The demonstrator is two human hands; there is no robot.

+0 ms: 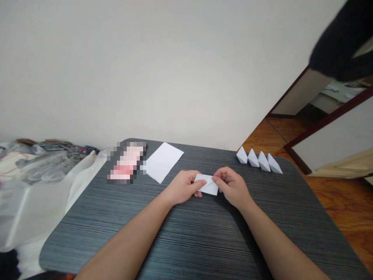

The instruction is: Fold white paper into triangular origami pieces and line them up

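A small folded white paper lies at the middle of the dark striped table. My left hand grips its left end with fingers curled. My right hand pinches its right side between thumb and fingers. Both forearms reach in from the near edge. A stack of flat white sheets lies just beyond my left hand. Several folded white paper shapes stand in a row at the far right of the table.
A blurred pink and white object sits left of the sheets. Plastic bags and cloth pile up beside the table's left edge. A plain wall stands behind; wooden floor and a doorway lie to the right.
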